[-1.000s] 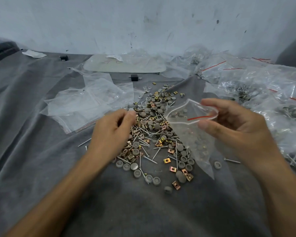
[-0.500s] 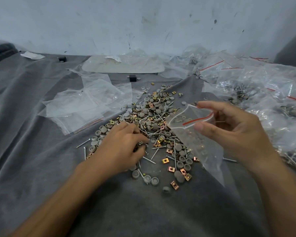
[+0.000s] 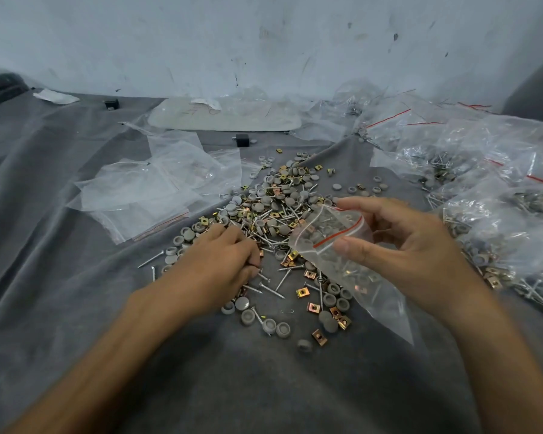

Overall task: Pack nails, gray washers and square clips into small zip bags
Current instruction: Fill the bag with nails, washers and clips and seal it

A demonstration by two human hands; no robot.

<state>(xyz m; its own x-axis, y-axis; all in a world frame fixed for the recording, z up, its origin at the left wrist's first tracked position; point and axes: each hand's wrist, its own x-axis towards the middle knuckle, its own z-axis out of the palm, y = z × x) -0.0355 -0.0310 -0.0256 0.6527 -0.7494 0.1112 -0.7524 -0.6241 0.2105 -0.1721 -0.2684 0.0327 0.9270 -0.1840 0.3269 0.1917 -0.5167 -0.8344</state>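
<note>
We cannot see the fingertips of our left hand (image 3: 220,261): they curl down into the pile (image 3: 279,214) of nails, washers and clips, so whether they pinch anything stays hidden. Inside the zip bag (image 3: 342,261) pinched by our right hand (image 3: 414,255), the pieces blur behind the plastic and we cannot tell them apart. The filled bags (image 3: 499,170) run off the right edge, and the scribble on the pale board (image 3: 226,115) is too small to read.

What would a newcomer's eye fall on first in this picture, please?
The heap of nails, gray washers and square clips in the middle catches the eye first. The right hand holds an open zip bag at its right edge, while the left hand digs into it. Filled bags pile up at right.
</note>
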